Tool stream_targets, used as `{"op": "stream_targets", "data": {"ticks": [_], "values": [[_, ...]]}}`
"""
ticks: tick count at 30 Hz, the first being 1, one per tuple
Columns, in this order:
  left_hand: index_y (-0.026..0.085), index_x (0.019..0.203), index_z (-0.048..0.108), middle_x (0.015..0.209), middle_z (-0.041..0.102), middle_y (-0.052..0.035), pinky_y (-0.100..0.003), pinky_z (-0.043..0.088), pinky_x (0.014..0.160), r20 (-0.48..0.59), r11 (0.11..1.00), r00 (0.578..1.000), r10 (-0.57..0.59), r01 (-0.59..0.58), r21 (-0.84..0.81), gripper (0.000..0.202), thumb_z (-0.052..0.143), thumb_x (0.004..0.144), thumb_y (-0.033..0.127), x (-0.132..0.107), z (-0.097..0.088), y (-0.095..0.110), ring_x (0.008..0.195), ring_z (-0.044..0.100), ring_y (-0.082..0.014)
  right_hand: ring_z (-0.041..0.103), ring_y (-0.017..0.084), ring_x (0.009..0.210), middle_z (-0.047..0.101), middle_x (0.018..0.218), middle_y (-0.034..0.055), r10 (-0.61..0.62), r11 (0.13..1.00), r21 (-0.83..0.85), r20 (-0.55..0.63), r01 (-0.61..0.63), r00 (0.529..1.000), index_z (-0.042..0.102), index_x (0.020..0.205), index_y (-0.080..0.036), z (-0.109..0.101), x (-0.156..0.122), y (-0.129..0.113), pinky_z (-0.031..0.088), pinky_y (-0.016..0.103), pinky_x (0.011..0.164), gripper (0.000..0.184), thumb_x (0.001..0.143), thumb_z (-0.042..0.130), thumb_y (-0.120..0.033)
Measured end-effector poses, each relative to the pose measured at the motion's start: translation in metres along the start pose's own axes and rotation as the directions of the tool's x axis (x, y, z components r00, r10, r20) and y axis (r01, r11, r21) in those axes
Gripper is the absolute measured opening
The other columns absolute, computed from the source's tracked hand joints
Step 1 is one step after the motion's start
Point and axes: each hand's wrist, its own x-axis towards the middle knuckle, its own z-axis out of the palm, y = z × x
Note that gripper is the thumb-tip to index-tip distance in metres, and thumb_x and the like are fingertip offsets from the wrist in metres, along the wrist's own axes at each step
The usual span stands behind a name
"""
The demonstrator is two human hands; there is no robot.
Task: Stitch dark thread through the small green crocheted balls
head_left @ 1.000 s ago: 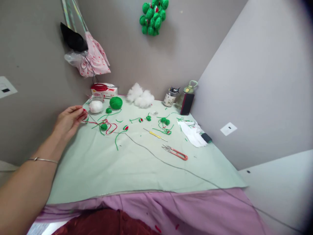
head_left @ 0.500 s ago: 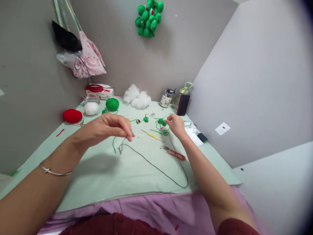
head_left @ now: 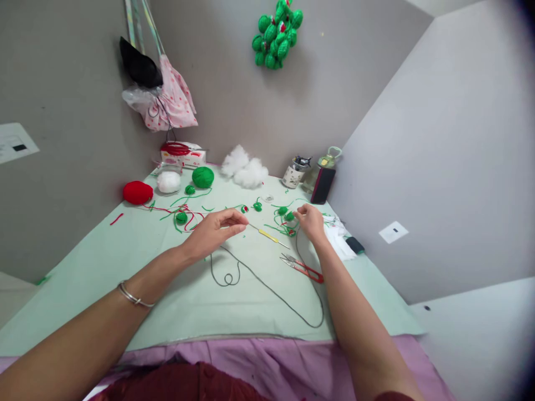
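Note:
My left hand (head_left: 215, 233) hovers over the middle of the table, thumb and fingers slightly apart, with nothing visible between them. Its fingertips are close to the thin end of a yellow-handled crochet hook (head_left: 268, 236). My right hand (head_left: 310, 221) is closed in a pinch at a small green crocheted ball (head_left: 290, 216); a second green ball (head_left: 283, 210) lies beside it. From under that hand a dark cord (head_left: 271, 288) runs down, bends near the front, and passes back beneath my left hand. Red-handled thread snips (head_left: 303, 268) lie inside the bend.
Red yarn (head_left: 137, 192), white yarn (head_left: 169, 182) and green yarn (head_left: 203, 177) stand at the back left. White stuffing (head_left: 246, 167), a jar (head_left: 293, 174) and a phone (head_left: 323, 186) line the back. Green crocheted pieces (head_left: 276, 36) hang on the wall.
My left hand has moved right and forward toward the hook. The cord below it has slackened into a curl on the table. My right hand has barely moved; the view has shifted left.

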Motion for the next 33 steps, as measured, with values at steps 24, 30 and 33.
{"op": "stream_targets", "data": {"ticks": [24, 30, 33], "values": [[0.022, 0.102, 0.062, 0.103, 0.059, -0.0044, -0.037, 0.055, 0.095, -0.202, 0.948, 0.929, 0.31, -0.287, 0.137, 0.014, 0.07, 0.091, 0.024, -0.016, 0.024, -0.02, 0.099, 0.063, -0.0202, 0.061, 0.012, 0.076, 0.071, 0.091, 0.0025, -0.31, 0.311, 0.879, 0.453, -0.361, 0.836, 0.063, 0.067, -0.016, -0.018, -0.105, -0.122, 0.052, 0.028, 0.077, 0.038, 0.062, 0.092, -0.041], [0.021, 0.102, 0.066, 0.107, 0.063, -0.0049, -0.038, 0.052, 0.099, -0.129, 0.975, 0.966, 0.223, -0.223, 0.016, 0.019, 0.066, 0.085, 0.015, -0.017, 0.026, -0.013, 0.105, 0.064, -0.0207, 0.063, 0.015, 0.076, 0.072, 0.08, 0.0032, -0.277, 0.343, 0.916, 0.309, -0.206, 0.91, 0.063, 0.069, -0.017, -0.01, -0.099, -0.118, 0.05, 0.03, 0.076, 0.03, 0.07, 0.085, -0.036], [0.019, 0.101, 0.066, 0.105, 0.068, -0.005, -0.038, 0.053, 0.099, -0.089, 0.978, 0.995, 0.042, -0.059, -0.2, 0.018, 0.069, 0.084, 0.02, -0.018, 0.023, -0.005, 0.102, 0.067, -0.0212, 0.062, 0.017, 0.071, 0.068, 0.073, 0.0029, -0.218, 0.498, 0.861, 0.239, -0.103, 0.946, 0.061, 0.072, -0.019, -0.01, -0.085, -0.104, 0.05, 0.033, 0.075, 0.025, 0.075, 0.078, -0.036]]}}
